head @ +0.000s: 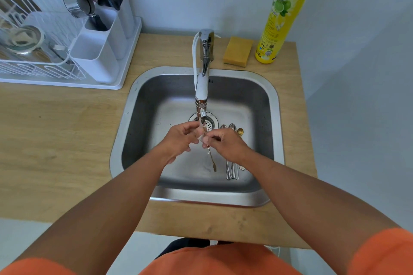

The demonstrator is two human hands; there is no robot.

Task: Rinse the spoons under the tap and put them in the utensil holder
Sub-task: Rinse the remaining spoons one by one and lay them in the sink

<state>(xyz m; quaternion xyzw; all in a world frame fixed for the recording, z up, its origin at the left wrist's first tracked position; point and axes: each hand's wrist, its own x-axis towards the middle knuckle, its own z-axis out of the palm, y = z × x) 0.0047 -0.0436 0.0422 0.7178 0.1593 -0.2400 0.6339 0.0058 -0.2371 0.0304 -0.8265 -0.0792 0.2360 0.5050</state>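
Counter: wooden top (pixel 55 131) against a pale wall, steel sink (pixel 273 105) set into it.
Tap: chrome tap (pixel 203 78) reaches out over the drain, water running off its nozzle onto the fingers.
Left hand: left hand (pixel 178 140) sits under the stream, fingertips pinched on the bowl end of a spoon (pixel 211 156).
Right hand: right hand (pixel 225 145) meets it from the other side, fingers closed on the same spoon near its bowl; the thin handle hangs down toward the sink floor.
Waiting: more spoons (pixel 232 169) lie side by side on the sink floor, just right of the drain, partly under the right hand.
Holder: white holder (pixel 100 51) stands back left on the rack tray, cutlery in its rear cups, front cup looks empty.
Back edge: sponge (pixel 238 51) and soap bottle (pixel 281 13) right of the tap.
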